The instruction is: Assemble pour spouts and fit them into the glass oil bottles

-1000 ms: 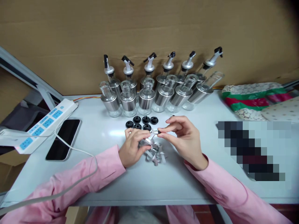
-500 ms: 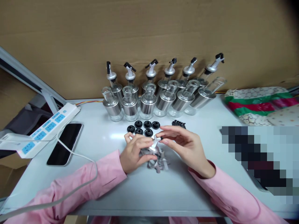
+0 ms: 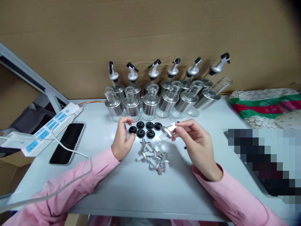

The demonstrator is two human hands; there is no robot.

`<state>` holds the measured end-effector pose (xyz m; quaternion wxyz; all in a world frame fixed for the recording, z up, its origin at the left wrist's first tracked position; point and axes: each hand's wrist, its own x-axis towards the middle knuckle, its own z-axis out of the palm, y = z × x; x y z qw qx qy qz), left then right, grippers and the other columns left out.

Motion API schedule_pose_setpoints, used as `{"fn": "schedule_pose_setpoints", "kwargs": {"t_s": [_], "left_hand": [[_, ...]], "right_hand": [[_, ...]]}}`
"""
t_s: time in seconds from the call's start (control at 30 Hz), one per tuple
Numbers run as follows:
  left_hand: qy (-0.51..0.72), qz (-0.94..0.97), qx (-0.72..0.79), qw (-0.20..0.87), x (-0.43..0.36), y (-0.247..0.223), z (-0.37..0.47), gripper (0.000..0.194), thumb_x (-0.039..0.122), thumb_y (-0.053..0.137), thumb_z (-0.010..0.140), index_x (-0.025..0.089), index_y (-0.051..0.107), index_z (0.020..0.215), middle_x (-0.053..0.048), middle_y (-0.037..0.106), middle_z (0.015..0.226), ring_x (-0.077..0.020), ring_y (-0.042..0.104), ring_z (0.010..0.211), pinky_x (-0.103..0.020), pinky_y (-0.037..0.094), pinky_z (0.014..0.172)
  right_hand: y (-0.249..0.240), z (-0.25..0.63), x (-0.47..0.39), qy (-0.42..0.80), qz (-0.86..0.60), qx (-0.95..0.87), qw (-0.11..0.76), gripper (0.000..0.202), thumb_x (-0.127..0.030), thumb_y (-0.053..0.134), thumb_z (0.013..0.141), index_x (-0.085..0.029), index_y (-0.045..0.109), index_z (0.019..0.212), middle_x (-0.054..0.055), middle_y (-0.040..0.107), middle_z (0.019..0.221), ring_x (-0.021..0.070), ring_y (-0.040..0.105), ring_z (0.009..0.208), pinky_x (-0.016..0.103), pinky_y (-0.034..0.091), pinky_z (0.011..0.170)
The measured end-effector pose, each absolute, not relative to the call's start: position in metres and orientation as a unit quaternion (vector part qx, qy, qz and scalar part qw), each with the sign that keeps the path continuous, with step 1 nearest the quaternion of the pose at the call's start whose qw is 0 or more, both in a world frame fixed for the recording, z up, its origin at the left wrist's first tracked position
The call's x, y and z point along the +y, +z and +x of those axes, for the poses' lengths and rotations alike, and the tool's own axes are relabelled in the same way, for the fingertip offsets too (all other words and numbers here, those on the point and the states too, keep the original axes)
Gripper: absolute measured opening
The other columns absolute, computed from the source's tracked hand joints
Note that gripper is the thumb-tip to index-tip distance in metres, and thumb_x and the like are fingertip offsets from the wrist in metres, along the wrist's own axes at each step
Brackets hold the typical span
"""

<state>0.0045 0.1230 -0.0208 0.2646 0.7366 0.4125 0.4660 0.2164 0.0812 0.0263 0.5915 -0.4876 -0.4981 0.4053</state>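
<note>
Between the thumb and fingers of my right hand [image 3: 197,141] is a silver pourer spout [image 3: 168,130], tilted, its stem pointing down to the left. My left hand [image 3: 123,138] is empty, thumb and fingers apart, beside the black rubber stoppers [image 3: 140,133]. Those stoppers lie in two short rows on the table. Below them, between my forearms, is a loose pile of silver pourer spouts [image 3: 152,157]. Small black pieces near my right hand are mostly hidden behind it.
Glass bottles with steel sleeves [image 3: 150,105] stand in two rows at the back; the rear ones carry pourers. A power strip [image 3: 54,125], a phone [image 3: 67,144] and a white cable [image 3: 88,166] lie left. Patterned fabric [image 3: 263,106] and a blurred-out dark object are at right.
My left hand has let go of the pourer spout and moved left toward the black stoppers. My right hand now holds the spout alone, lifted right of the pile and turned over.
</note>
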Motion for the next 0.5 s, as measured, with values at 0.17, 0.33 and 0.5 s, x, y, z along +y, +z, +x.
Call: {"fn": "schedule_pose_setpoints", "kwargs": {"t_s": [0.17, 0.33, 0.5], "left_hand": [[0.304, 0.797, 0.476, 0.214, 0.1294, -0.0267, -0.0025, 0.038, 0.008, 0.042, 0.075, 0.015, 0.043, 0.112, -0.008, 0.048, 0.102, -0.0218, 0.047, 0.098, -0.039, 0.040, 0.090], [0.274, 0.801, 0.489, 0.210, 0.1303, -0.0281, -0.0031, 0.035, 0.008, 0.042, 0.077, 0.014, 0.048, 0.111, -0.009, 0.049, 0.106, -0.0229, 0.046, 0.101, -0.041, 0.040, 0.093], [0.268, 0.798, 0.495, 0.215, 0.1303, -0.0285, -0.0034, 0.029, 0.008, 0.042, 0.080, 0.015, 0.051, 0.106, -0.008, 0.051, 0.103, -0.0232, 0.046, 0.100, -0.042, 0.040, 0.092]], "right_hand": [[0.0233, 0.2178, 0.0794, 0.378, -0.499, -0.507, 0.593, 0.009, -0.025, 0.061, 0.082, -0.022, 0.063, 0.091, -0.003, 0.064, 0.065, 0.0115, 0.060, 0.055, 0.026, 0.050, 0.056], [0.0215, 0.2174, 0.0784, 0.348, -0.536, -0.526, 0.561, 0.012, -0.023, 0.057, 0.084, -0.023, 0.067, 0.090, -0.001, 0.063, 0.066, 0.0130, 0.060, 0.059, 0.026, 0.050, 0.054], [0.0213, 0.2166, 0.0797, 0.361, -0.529, -0.518, 0.567, 0.010, -0.024, 0.059, 0.083, -0.023, 0.067, 0.090, -0.002, 0.063, 0.065, 0.0129, 0.060, 0.059, 0.027, 0.051, 0.058]]}}
